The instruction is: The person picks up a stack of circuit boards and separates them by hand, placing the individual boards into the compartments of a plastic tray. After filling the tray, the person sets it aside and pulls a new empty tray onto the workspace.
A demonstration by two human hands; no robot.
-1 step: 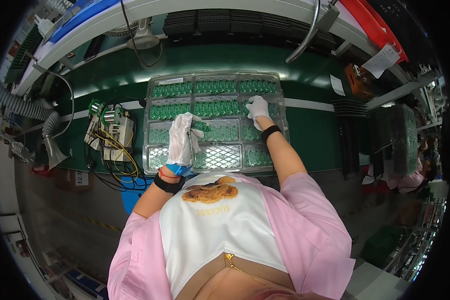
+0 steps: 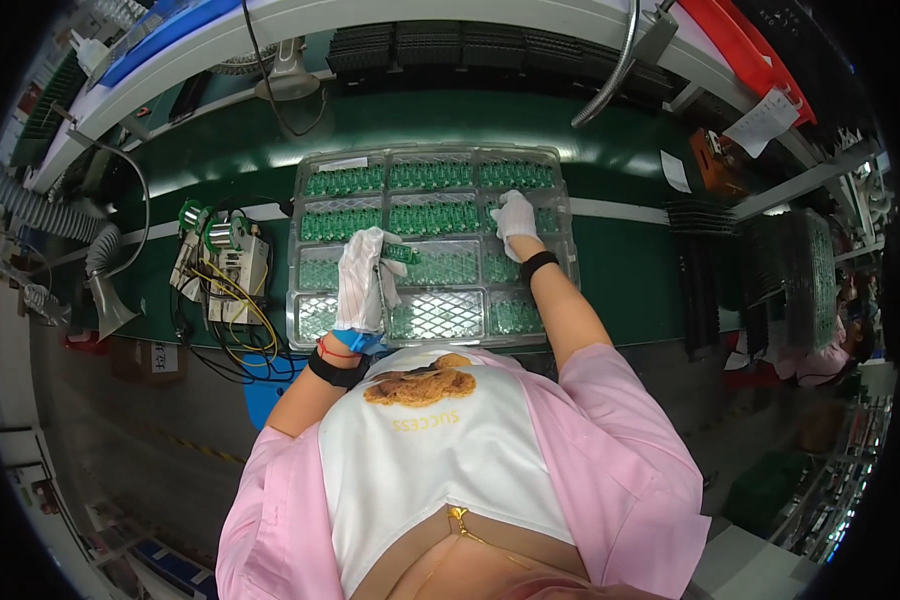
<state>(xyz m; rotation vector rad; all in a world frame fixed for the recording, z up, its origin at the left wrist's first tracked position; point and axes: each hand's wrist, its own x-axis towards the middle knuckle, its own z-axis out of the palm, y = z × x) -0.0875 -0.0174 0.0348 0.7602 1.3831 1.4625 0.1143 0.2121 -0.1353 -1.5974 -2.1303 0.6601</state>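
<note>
- The person stands at a clear tray [image 2: 300, 305] of small green boards on a green bench [image 2: 630, 265].
- The left hand [image 2: 362, 282], gloved white, pinches one green board [image 2: 402, 254] at its fingertips, just above a middle-row pocket.
- The right hand [image 2: 515, 217], also gloved, lies fingers down on the boards in a right-hand pocket; whether it grips one cannot be told.
- Judged from this, the step is sorting boards between pockets, one at a time.
- The next move calls for a level, gentle placement into a pocket, without disturbing neighbouring boards.
- A wired fixture [image 2: 225, 262] sits left of the tray.
</note>
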